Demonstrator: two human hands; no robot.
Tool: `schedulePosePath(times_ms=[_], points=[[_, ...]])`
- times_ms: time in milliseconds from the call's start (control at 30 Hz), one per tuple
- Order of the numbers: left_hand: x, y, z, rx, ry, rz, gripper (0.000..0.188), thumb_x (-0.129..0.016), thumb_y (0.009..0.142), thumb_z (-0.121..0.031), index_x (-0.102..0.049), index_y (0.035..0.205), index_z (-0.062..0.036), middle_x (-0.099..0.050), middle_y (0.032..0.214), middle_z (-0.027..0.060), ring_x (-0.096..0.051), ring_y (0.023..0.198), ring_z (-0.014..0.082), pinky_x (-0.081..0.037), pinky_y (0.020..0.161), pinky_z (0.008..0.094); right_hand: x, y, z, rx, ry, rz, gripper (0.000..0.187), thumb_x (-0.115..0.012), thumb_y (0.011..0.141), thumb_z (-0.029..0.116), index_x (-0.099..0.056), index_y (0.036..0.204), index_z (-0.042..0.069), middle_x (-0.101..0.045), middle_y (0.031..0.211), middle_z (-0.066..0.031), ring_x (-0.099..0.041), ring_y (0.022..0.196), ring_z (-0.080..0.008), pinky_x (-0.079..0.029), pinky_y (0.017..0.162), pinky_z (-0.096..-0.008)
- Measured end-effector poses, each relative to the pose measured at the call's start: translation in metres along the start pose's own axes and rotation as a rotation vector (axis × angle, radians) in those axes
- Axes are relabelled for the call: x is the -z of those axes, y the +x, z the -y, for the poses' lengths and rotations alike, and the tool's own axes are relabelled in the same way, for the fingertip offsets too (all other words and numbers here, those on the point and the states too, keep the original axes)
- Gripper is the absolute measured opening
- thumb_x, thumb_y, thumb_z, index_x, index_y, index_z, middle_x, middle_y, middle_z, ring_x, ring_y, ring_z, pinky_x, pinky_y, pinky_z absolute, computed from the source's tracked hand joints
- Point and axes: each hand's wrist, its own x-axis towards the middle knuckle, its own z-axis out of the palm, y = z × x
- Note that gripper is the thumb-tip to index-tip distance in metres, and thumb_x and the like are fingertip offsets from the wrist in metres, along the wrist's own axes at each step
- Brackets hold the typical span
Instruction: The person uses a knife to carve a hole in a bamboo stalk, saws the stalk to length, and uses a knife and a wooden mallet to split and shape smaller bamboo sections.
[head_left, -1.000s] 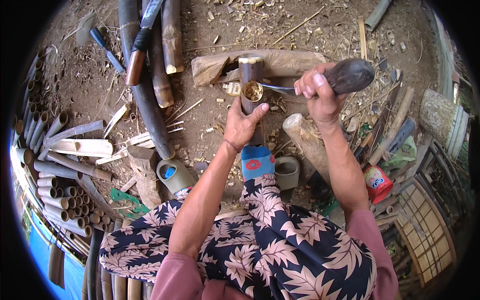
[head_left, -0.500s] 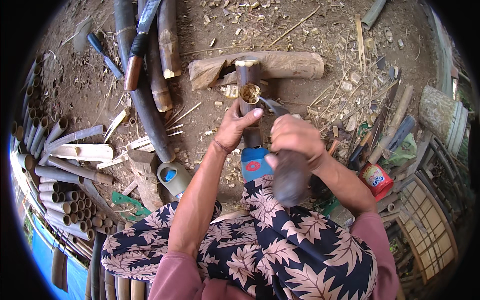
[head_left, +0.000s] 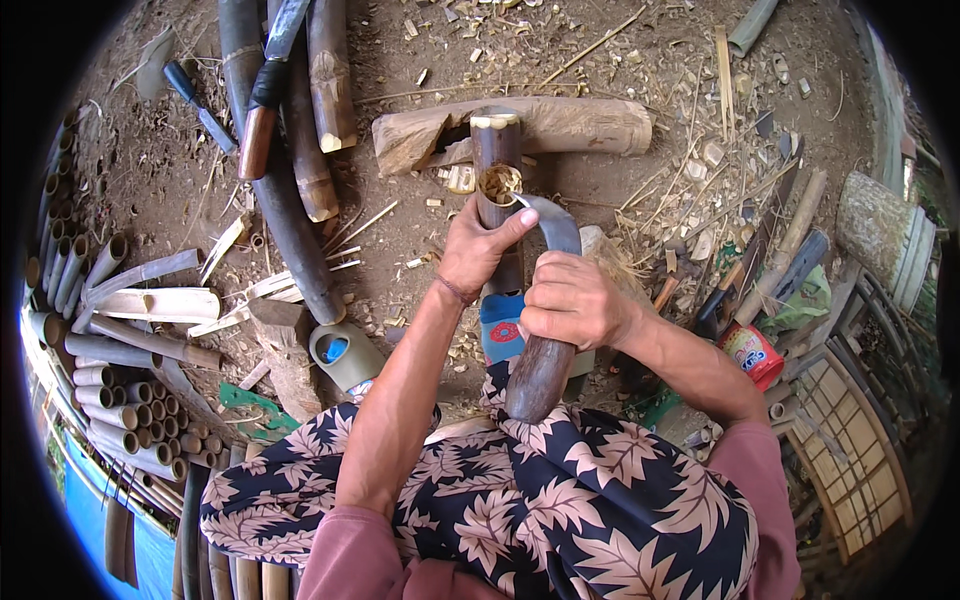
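My left hand [head_left: 474, 248] grips a dark bamboo tube [head_left: 496, 148], thumb laid along its right side just below a hollowed-out opening. Pale shavings show inside that opening. The tube points away from me; its far end overlaps a split log and its near end meets a blue cloth patch [head_left: 502, 335] by my leg. Fingers wrapped tight, my right hand [head_left: 575, 300] holds a curved knife [head_left: 560, 232] by its thick dark wooden handle. The blade hooks leftward, and its tip is at the opening's right rim, close to my left thumb.
A split log [head_left: 585, 125] lies crosswise beyond. A large wood-handled knife [head_left: 265, 115] rests on long bamboo poles at left. Nearer stand a grey-green container [head_left: 345, 358] and stacked bamboo tubes [head_left: 140, 420]. Tools and a red tub [head_left: 752, 357] lie at right; chips litter the ground.
My right hand has moved slightly down and left, and the knife handle has swung down toward my lap. More of the curved blade shows. My left hand keeps its grip on the bamboo tube.
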Motion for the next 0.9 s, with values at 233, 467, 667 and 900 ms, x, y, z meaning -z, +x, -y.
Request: schedulePosePath(times_ms=[233, 467, 667, 900], points=[[-0.02, 0.003, 0.001, -0.045, 0.122, -0.172, 0.046, -0.084, 0.08, -0.028, -0.06, 0.106, 0.0003, -0.065, 0.091, 0.0011, -0.058, 0.079, 0.0089, -0.05, 0.071, 0.0263, 0.0, -0.025, -0.021, 0.107, -0.146, 0.118, 0.021, -0.064, 0.066, 0.018, -0.057, 0.081, 0.005, -0.046, 0.072, -0.0031, -0.052, 0.067, -0.0226, -0.048, 0.072, -0.0357], [0.005, -0.006, 0.006, -0.027, -0.075, 0.01, 0.061, -0.083, 0.079, -0.037, -0.057, 0.12, -0.0001, -0.063, 0.104, 0.0055, -0.057, 0.093, 0.0117, -0.049, 0.082, 0.0289, 0.016, 0.011, 0.004, 0.022, -0.004, 0.002, 0.021, -0.066, 0.067, 0.017, -0.059, 0.082, 0.005, -0.05, 0.076, -0.0041, -0.055, 0.072, -0.0234, -0.049, 0.076, -0.0373], [0.018, -0.008, 0.011, 0.022, -0.163, 0.103, 0.058, -0.079, 0.084, -0.037, -0.055, 0.123, -0.0012, -0.063, 0.106, 0.0056, -0.059, 0.094, 0.0128, -0.05, 0.085, 0.0287, 0.012, 0.026, -0.001, 0.024, 0.174, 0.153, 0.02, -0.066, 0.069, 0.017, -0.06, 0.083, 0.005, -0.05, 0.075, -0.0037, -0.053, 0.07, -0.0236, -0.046, 0.071, -0.0385], [0.01, -0.01, 0.008, -0.01, -0.159, 0.044, 0.049, -0.073, 0.09, -0.036, -0.057, 0.12, -0.0008, -0.064, 0.104, 0.0041, -0.059, 0.091, 0.0106, -0.05, 0.082, 0.0279, 0.003, 0.025, -0.01, 0.1, 0.128, 0.176, 0.02, -0.066, 0.066, 0.018, -0.059, 0.08, 0.005, -0.044, 0.07, -0.003, -0.051, 0.067, -0.0223, -0.045, 0.07, -0.0371]])
